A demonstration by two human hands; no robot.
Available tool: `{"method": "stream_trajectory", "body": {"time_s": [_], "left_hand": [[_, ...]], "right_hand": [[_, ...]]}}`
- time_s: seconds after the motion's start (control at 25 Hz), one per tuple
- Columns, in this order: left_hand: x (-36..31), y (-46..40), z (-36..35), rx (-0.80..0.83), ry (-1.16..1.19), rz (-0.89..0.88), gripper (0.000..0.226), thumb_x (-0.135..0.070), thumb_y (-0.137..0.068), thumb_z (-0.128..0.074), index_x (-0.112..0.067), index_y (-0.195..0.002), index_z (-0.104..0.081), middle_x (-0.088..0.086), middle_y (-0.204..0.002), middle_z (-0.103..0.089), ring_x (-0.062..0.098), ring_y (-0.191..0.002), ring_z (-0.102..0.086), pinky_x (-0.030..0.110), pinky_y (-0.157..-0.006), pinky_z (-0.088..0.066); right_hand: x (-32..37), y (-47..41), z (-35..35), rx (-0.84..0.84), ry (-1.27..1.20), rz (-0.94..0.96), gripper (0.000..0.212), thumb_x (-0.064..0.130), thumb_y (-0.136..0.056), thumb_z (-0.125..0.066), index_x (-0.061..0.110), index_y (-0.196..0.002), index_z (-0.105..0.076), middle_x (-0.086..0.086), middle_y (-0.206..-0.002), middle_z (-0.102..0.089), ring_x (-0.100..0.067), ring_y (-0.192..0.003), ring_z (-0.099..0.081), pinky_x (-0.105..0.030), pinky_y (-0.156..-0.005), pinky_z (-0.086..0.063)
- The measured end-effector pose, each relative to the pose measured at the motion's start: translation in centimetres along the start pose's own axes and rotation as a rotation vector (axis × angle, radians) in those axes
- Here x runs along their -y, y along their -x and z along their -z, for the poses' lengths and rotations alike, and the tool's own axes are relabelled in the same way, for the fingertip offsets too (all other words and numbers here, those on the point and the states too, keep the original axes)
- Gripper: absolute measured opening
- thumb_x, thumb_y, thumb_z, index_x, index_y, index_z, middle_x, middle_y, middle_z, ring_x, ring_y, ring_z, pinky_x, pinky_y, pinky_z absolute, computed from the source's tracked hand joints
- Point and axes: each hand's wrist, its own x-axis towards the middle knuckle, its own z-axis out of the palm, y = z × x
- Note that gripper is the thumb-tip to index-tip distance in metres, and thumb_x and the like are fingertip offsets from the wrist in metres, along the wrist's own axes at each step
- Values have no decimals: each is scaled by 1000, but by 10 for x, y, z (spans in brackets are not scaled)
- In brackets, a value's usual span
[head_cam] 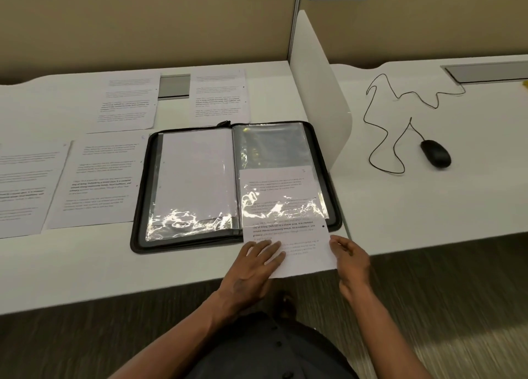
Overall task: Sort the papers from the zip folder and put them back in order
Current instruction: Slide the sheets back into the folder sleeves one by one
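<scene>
Nearest the person, both hands work one printed sheet (288, 230) into the right-hand clear sleeve (274, 161) of the open zip folder (234, 187). The left hand (257, 264) lies flat on the sheet's near left corner, fingers straight and spread, pressing it down. The right hand (350, 257) sits at the sheet's near right edge with fingers loosely curled; it seems to pinch that edge, though the contact is not plain.

The step in hand appears to be the refiling: this sheet is partway in, its far half under the glossy plastic, its near half out past the folder's near edge and overhanging the table (85, 264) edge. The next move likely calls for a straight push away from the person, keeping the sheet square to the sleeve so a corner does not catch or buckle against the plastic.

The folder is black, zip-edged, and lies open flat on the table. Its left sleeve (194, 178) holds a white page showing its blank side, with glare along the near edge.

Left of the folder lie two loose printed sheets (97, 181) side by side. Beyond the folder, two more sheets (220, 95) rest near the partition, so four seem yet to be filed.

Right of the folder, past a white divider (317, 98), a black mouse (435, 153) and its cable sit on the neighbouring table.
</scene>
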Motion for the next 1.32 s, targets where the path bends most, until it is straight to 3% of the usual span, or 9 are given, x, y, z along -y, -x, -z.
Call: {"method": "stream_trajectory", "body": {"time_s": [0.24, 0.44, 0.56, 0.64, 0.88, 0.96, 1.08, 1.2, 1.32], "left_hand": [[3, -32, 10, -38, 11, 203, 74, -25, -77, -76, -14, -144, -48, 14, -141, -52, 32, -125, -48, 51, -98, -50], [-10, -48, 23, -67, 80, 304, 82, -73, -88, -46, -25, -153, -35, 8, -152, -40, 28, -139, -33, 48, -114, -32], [-11, -79, 29, -208, 164, 406, 55, -52, -95, -50, -17, -138, -56, 7, -139, -55, 26, -131, -45, 45, -107, -41], [-1, -99, 28, -157, 146, 419, 46, -38, -92, -60, -14, -132, -60, 9, -136, -58, 29, -130, -48, 48, -104, -44], [6, -121, 28, -68, 24, 372, 22, -27, -89, -61, -17, -106, -71, 2, -108, -70, 27, -102, -62, 42, -87, -47], [1, -120, 28, -78, -16, 363, 16, -24, -91, -59, -17, -99, -71, 0, -97, -72, 25, -93, -63, 40, -84, -47], [0, -120, 25, -130, 43, 425, 19, -26, -95, -56, -15, -94, -71, 2, -89, -73, 24, -83, -65, 40, -80, -51], [-1, -123, 26, -161, 93, 448, 25, -28, -97, -51, -14, -93, -71, 3, -86, -72, 24, -79, -65, 39, -76, -53], [-1, -121, 29, -185, 157, 460, 29, -25, -93, -47, -10, -89, -72, 6, -82, -72, 27, -78, -65, 42, -71, -55]], "right_hand": [[5, 6, -8, 194, 53, -30, 39, 4, -90, -71, 21, -121, -55, 0, -107, -66, -23, -99, -69, -35, -73, -63], [21, -6, -24, 161, -63, -98, 33, 4, -90, -71, 11, -119, -56, -10, -109, -67, -27, -97, -70, -35, -78, -62], [28, -10, -35, 229, -218, -183, 19, 7, -96, -64, 7, -115, -61, -16, -113, -69, -29, -100, -71, -34, -77, -61], [32, -9, -41, 277, -344, -277, 12, 10, -102, -55, 10, -112, -61, -16, -115, -68, -29, -105, -67, -36, -80, -58], [41, -11, -53, 379, -514, -319, 33, 27, -107, -44, 10, -134, -54, -17, -124, -67, -30, -116, -63, -45, -102, -50], [39, -6, -50, 301, -152, -49, 30, 33, -105, -48, 16, -128, -57, -6, -116, -67, -25, -110, -65, -34, -87, -56], [19, -1, -23, -36, 421, 685, 31, 28, -92, -70, 16, -114, -52, 2, -103, -56, -17, -93, -60, -29, -74, -53], [-5, -7, -16, 184, 767, 1269, 32, 23, -93, -63, 8, -121, -62, -9, -118, -62, -22, -111, -59, -34, -95, -52], [-10, -17, -33, 427, 1146, 1275, 55, 37, -106, -33, 4, -149, -44, -17, -152, -46, -30, -144, -41, -46, -118, -36]]}}
